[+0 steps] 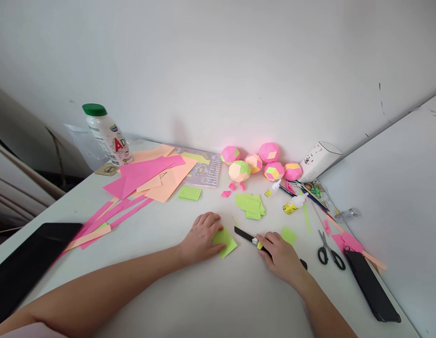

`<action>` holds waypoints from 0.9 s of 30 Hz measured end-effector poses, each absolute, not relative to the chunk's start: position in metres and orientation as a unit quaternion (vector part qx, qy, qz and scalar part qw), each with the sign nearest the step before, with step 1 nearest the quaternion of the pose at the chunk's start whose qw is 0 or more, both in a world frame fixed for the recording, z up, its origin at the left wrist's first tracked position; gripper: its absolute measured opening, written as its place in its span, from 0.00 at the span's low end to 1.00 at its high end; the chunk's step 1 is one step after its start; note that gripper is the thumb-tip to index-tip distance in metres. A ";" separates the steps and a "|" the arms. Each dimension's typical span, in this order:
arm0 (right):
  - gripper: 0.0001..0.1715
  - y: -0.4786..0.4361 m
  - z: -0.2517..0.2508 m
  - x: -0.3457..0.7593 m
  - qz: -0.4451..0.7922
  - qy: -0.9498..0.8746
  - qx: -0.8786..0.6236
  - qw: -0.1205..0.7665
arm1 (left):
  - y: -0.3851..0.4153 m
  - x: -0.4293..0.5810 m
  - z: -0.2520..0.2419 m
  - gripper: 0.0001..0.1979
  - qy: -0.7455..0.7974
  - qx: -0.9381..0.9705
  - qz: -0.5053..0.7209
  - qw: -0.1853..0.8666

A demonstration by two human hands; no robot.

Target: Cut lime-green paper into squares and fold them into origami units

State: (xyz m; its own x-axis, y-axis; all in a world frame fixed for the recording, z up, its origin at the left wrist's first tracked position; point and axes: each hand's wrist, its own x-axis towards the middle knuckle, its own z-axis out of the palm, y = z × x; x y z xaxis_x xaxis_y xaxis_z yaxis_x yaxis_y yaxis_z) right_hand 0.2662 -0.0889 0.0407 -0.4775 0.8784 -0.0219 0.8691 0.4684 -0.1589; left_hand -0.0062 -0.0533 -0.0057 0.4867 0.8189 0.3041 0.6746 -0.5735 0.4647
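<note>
My left hand (203,237) rests on the table, thumb and fingers closed over the left edge of a light-green paper square (227,243). In my right hand (282,256) is a utility knife (245,234), its dark blade extended and pointing left toward the paper. The blade tip is apart from the square, just above its right corner. A thin green sliver (235,221) lies beyond the square. Another green paper piece (289,234) sits just behind my right hand. A stack of green pieces (251,206) lies farther back.
Several paper polyhedra (253,163) stand by the wall. Glue bottles (294,204), scissors (329,251) and a black phone (371,284) lie to the right. Pink and peach sheets (144,178), a white bottle (107,136) and a dark flat object (27,263) are on the left.
</note>
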 end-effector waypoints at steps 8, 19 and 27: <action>0.22 -0.095 0.068 0.286 0.177 -0.854 -0.489 0.007 | -0.052 -0.008 -0.009 0.09 0.413 0.857 0.281 0.130; 0.22 -0.102 0.060 0.266 0.179 -0.890 -0.419 0.033 | -0.045 -0.007 -0.009 0.13 0.411 0.859 0.279 0.123; 0.33 -0.097 0.047 0.238 0.156 -0.903 -0.390 0.090 | -0.040 -0.009 -0.012 0.11 0.415 0.861 0.272 0.112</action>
State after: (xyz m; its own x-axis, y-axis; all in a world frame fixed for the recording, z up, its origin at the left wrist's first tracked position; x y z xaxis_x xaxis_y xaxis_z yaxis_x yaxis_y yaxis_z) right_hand 0.2377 -0.0969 0.0468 -0.6798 0.7322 0.0415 0.6757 0.6474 -0.3527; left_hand -0.0087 -0.0404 -0.0123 0.5080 0.7750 0.3758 0.6536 -0.6311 0.4178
